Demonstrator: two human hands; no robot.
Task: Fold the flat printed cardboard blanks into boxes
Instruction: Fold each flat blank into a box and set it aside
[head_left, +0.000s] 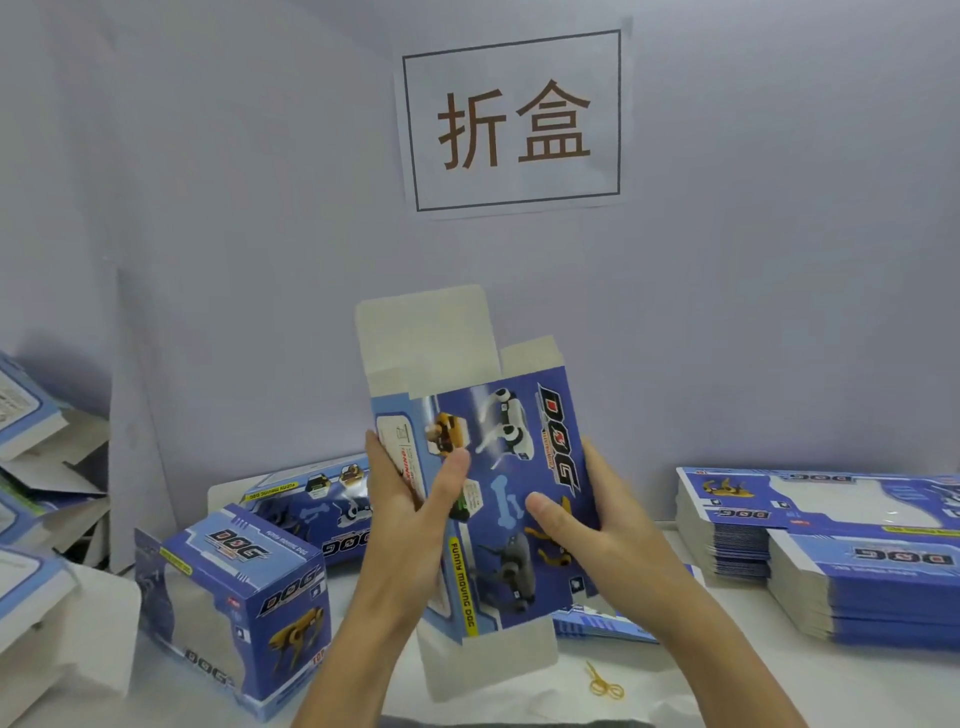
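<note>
Holding one blue printed cardboard blank (493, 499) upright, still flat, between our gripping left hand (415, 514) and right hand (576, 519), we see one folded blue box (234, 597) left of them and tall stacks of flat blue blanks (831, 551) right, so most remains.

A white paper sign (514, 122) with two brown Chinese characters in a black frame hung on the pale wall (234, 182). Yellow rubber bands (605, 685) lay on the white table (779, 691).

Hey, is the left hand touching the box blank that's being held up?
Touching. The head view shows the left hand gripping the box blank's left edge, thumb pressed on its printed face.
</note>
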